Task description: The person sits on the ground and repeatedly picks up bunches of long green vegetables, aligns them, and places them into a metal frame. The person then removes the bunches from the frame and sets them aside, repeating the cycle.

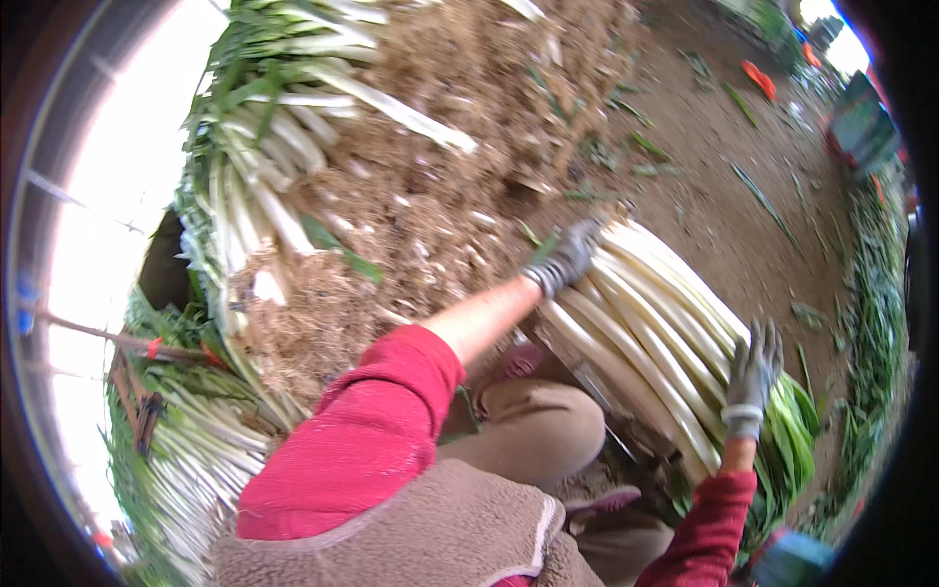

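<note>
A thick bundle of leeks (636,328) lies slantwise before me, with long white stalks, root ends at the upper left and green leaves at the lower right. My left hand (567,259), in a grey glove, is closed at the bundle's root end; its fingertips are blurred and partly hidden. My right hand (753,377), gloved too, lies against the bundle near the leaves, fingers stretched out. Beneath the stalks, a dark flat edge (621,445) of some support shows in part.
A large heap of leeks (279,161) with matted brown roots (450,186) fills the upper left. More leeks (210,460) lie at the lower left beside a wooden pole (122,338). Leaf scraps and an orange-red item (759,80) are on the soil (704,147). Cut greens (875,323) line the right.
</note>
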Tool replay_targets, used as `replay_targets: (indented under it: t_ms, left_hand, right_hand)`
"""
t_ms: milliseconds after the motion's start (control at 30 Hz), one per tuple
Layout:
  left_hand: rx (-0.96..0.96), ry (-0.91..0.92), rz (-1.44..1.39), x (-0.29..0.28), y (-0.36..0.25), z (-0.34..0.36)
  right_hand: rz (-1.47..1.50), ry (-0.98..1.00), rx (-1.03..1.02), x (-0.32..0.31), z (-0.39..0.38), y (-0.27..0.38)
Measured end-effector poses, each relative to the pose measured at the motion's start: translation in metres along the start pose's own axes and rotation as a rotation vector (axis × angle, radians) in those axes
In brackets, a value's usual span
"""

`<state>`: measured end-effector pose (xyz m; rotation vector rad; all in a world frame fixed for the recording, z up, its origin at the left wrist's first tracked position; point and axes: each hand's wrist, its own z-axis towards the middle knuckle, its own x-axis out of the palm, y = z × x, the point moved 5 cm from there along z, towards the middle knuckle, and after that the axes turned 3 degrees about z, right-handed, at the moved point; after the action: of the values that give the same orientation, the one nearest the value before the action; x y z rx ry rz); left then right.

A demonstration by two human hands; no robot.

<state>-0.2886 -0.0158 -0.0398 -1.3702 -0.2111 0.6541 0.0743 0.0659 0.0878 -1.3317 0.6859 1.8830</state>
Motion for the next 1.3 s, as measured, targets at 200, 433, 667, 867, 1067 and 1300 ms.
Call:
replay_targets:
  t_ms: [200,433,667,867,1067,1300]
  left_hand:
    - [-0.218,0.277,0.312,-0.003,-0.003,0.0]
    - [-0.491,-0.103,-0.988,-0.034,-0.042,-0.032]
    - [-0.379,-0.526,-0.966,-0.214,-0.093,-0.017]
    - [-0.237,-0.616,-1.459,-0.288,-0.113,0.03]
    - [-0.245,-0.645,-1.39,-0.33,-0.106,0.01]
    - [-0.118,-0.586,-1.223,-0.324,-0.139,-0.021]
  right_hand:
    - [-0.088,0.178,0.059,0.023,-0.007,-0.013]
    - [-0.128,0.365,0.115,0.023,0.004,-0.021]
    - [0.311,0.066,-0.144,-0.037,-0.039,0.05]
    - [0.409,0.125,-0.084,-0.066,-0.105,0.056]
    - [0.449,0.214,0.055,-0.063,-0.148,0.019]
    - [0.537,0.136,0.022,-0.068,-0.158,0.038]
